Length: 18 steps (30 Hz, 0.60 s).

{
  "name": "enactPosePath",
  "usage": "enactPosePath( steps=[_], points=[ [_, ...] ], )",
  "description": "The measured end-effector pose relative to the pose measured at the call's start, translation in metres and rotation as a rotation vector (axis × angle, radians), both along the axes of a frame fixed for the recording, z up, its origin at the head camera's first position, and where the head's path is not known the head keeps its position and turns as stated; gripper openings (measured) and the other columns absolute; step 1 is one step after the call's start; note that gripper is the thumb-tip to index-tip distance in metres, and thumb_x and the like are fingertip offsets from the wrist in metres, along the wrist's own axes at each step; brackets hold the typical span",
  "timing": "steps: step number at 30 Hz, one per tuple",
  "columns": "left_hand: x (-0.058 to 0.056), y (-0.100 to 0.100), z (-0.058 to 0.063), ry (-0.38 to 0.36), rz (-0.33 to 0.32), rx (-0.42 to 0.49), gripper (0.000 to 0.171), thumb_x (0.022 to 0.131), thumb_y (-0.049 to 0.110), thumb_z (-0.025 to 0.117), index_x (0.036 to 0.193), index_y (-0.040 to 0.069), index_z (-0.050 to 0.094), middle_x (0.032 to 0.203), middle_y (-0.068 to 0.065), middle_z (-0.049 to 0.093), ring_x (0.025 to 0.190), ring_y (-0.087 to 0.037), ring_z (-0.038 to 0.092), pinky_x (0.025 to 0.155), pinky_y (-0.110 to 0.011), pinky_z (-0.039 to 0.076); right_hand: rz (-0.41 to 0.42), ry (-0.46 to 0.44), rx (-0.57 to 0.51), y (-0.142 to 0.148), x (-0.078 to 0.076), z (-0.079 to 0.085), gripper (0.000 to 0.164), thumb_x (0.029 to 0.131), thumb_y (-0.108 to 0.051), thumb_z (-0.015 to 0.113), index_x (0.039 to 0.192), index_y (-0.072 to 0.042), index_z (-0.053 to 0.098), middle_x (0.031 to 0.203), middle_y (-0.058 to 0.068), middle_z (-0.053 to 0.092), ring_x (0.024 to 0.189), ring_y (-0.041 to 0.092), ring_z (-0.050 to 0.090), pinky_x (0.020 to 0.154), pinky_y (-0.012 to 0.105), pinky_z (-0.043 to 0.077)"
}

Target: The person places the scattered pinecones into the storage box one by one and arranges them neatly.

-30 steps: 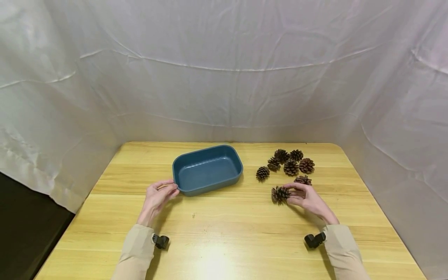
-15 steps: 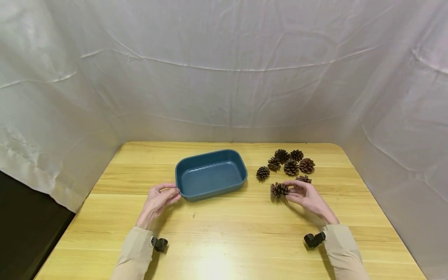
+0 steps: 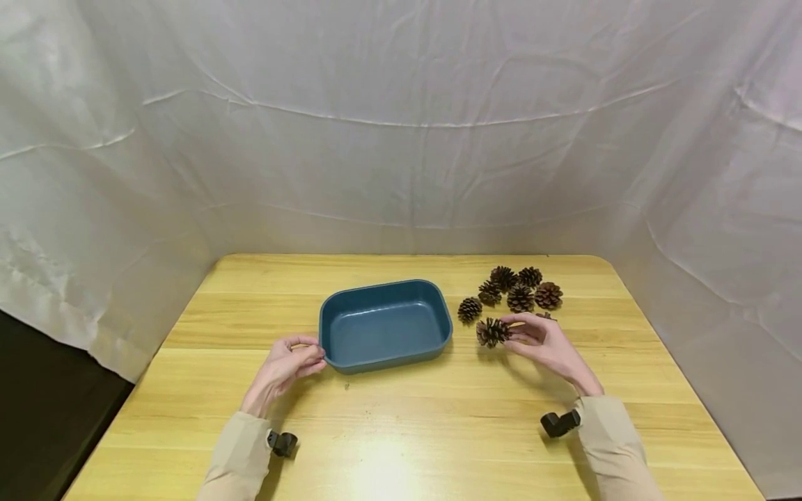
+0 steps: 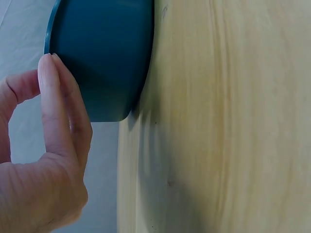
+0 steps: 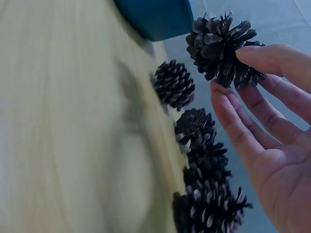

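A blue rectangular dish (image 3: 385, 330) with rounded corners and nothing inside stands mid-table. My left hand (image 3: 285, 365) pinches the rim at its near left corner; in the left wrist view the thumb and fingertips (image 4: 48, 65) meet at the dish's edge. To the right of the dish, my right hand (image 3: 544, 342) holds a brown pine cone (image 3: 492, 332) between thumb and fingers. The right wrist view shows that pine cone (image 5: 221, 46) raised above the table, its scales spread wide.
Several more pine cones (image 3: 520, 298) lie clustered at the back right of the wooden table (image 3: 401, 431). One pine cone (image 3: 469, 309) sits apart, close to the dish's right side. A pale curtain (image 3: 413, 174) hangs around the table's back and sides.
The left hand has drawn the dish toward me and to the right. The right hand has lifted the pine cone slightly and carried it leftward, nearer the dish.
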<state>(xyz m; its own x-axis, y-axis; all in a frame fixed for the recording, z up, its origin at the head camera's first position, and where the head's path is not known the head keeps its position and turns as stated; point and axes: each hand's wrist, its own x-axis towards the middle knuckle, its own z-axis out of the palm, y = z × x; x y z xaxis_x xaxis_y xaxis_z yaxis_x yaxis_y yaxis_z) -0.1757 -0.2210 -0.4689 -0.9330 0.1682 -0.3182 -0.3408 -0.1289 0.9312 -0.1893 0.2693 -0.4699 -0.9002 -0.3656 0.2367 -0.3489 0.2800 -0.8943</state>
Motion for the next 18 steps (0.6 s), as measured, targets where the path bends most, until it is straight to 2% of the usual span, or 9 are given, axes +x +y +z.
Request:
enactPosePath(
  steps=[7, 18],
  points=[
    [0.004, 0.004, -0.002, 0.005, -0.037, -0.019, 0.019, 0.093, -0.008, 0.057, 0.111, -0.008, 0.05, 0.081, -0.001, 0.069, 0.075, -0.01, 0.071, 0.075, -0.021, 0.064, 0.004, 0.017, 0.014, -0.013, -0.001, 0.013, 0.046, 0.088, 0.002, 0.073, 0.131, 0.008, 0.057, 0.13, 0.034, 0.059, 0.104, -0.001, 0.066, 0.098, 0.017, 0.056],
    [0.01, 0.01, -0.001, 0.01, -0.093, -0.065, 0.026, 0.091, -0.005, 0.055, 0.115, -0.009, 0.048, 0.082, 0.0, 0.07, 0.075, -0.008, 0.07, 0.074, -0.021, 0.064, 0.037, 0.077, 0.004, -0.034, -0.002, 0.027, 0.042, 0.086, 0.003, 0.075, 0.126, 0.005, 0.062, 0.12, 0.027, 0.065, 0.096, 0.004, 0.067, 0.091, 0.017, 0.058]
  ],
)
